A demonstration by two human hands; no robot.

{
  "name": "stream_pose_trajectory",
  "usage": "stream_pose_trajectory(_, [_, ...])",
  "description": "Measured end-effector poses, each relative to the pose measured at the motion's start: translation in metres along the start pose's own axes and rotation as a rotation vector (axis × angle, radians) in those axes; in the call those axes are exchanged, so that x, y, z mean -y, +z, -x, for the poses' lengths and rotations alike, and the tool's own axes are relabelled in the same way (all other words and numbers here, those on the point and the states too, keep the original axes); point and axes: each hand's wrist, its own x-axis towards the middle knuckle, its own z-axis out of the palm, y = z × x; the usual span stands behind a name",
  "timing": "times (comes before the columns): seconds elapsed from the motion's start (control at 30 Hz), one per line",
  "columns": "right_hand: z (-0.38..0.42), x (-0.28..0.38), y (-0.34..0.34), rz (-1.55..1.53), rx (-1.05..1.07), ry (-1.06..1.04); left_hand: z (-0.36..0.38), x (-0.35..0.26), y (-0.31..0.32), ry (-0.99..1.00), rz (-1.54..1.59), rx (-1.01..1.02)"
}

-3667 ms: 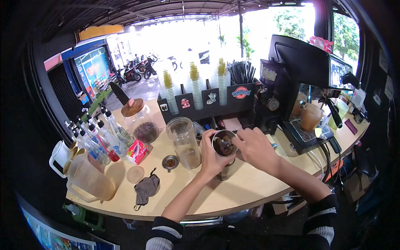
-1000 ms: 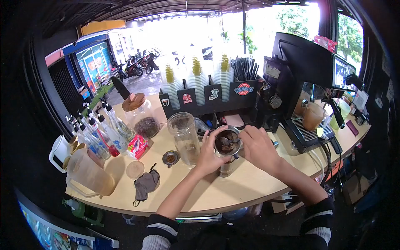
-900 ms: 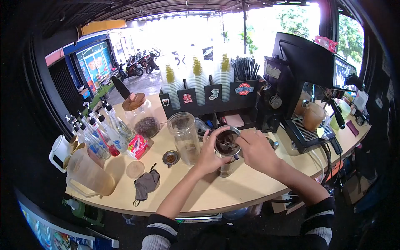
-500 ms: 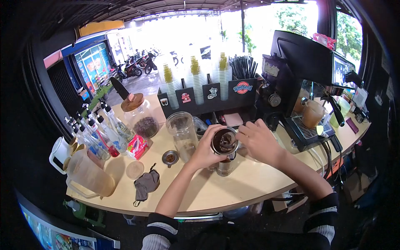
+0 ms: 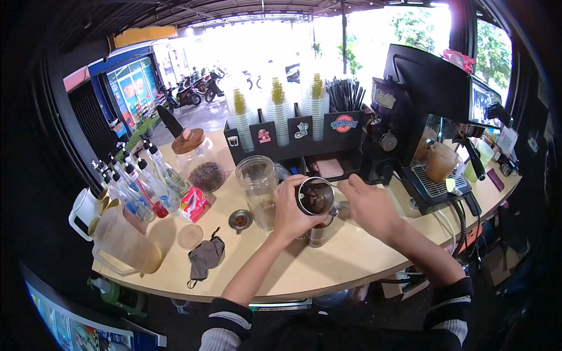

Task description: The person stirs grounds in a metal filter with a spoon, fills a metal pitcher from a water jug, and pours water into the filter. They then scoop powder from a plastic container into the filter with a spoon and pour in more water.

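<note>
Grey mask; jar beside left hand

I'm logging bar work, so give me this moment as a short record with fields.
Left hand: holds a metal cup, mouth toward the camera
Inside it: dark contents
Right hand: beside the cup; grip unclear
On counter: second vessel, clear canister, small metal dish, grey mask
Farther back: stacked plastic cups, black straws
Right side: espresso machine, brownish container on its tray
</note>
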Motion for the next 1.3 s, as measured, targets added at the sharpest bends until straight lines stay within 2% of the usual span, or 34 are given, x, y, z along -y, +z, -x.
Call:
stream_pose_trajectory(0.17, [0.003, 0.008, 0.011, 0.11, 0.05, -0.05, 0.002, -0.006, 0.014, 0.078, -0.093, -0.158])
stream_pose_trajectory(0.23, [0.005, 0.01, 0.009, 0.105, 0.086, -0.06, 0.001, -0.005, 0.018, 0.021, -0.112, -0.238])
stream_pose_trajectory(0.33, [0.006, 0.01, 0.006, 0.085, 0.134, -0.037, 0.002, -0.004, 0.016, 0.039, -0.137, -0.228])
stream_pose_trajectory(0.4, [0.002, 0.007, 0.01, 0.121, 0.04, -0.013, 0.004, -0.005, 0.018, 0.063, -0.142, -0.224])
stream_pose_trajectory(0.5, [0.004, 0.014, 0.004, 0.081, 0.106, -0.015, 0.001, -0.003, 0.018, 0.097, -0.168, -0.246])
stream_pose_trajectory(0.6, [0.008, 0.015, 0.01, 0.103, 0.08, -0.039, 0.002, -0.003, 0.018, 0.11, -0.18, -0.268])
stream_pose_trajectory(0.73, [0.002, 0.015, 0.004, 0.086, 0.039, 0.016, 0.004, -0.004, 0.017, 0.11, -0.151, -0.247])
stream_pose_trajectory(0.83, [0.004, 0.019, 0.003, 0.087, 0.116, 0.002, 0.004, 0.0, 0.017, 0.125, -0.119, -0.264])
stream_pose_trajectory(0.9, [0.003, 0.016, 0.006, 0.038, -0.015, 0.006, 0.006, -0.002, 0.016, 0.128, -0.12, -0.248])
stream_pose_trajectory(1.03, [0.003, 0.018, 0.003, 0.049, 0.04, 0.028, 0.004, -0.001, 0.013, 0.145, -0.105, -0.227])
stream_pose_trajectory(1.2, [0.0, 0.012, 0.004, 0.276, -0.138, -0.085, -0.001, -0.004, 0.001, 0.196, -0.161, -0.097])
stream_pose_trajectory(1.23, [0.001, 0.013, 0.004, 0.276, -0.138, -0.086, -0.003, -0.004, -0.001, 0.203, -0.163, -0.066])
stream_pose_trajectory(1.3, [0.005, 0.018, 0.004, 0.31, 0.0, -0.083, -0.003, -0.002, -0.004, 0.192, -0.153, -0.037])
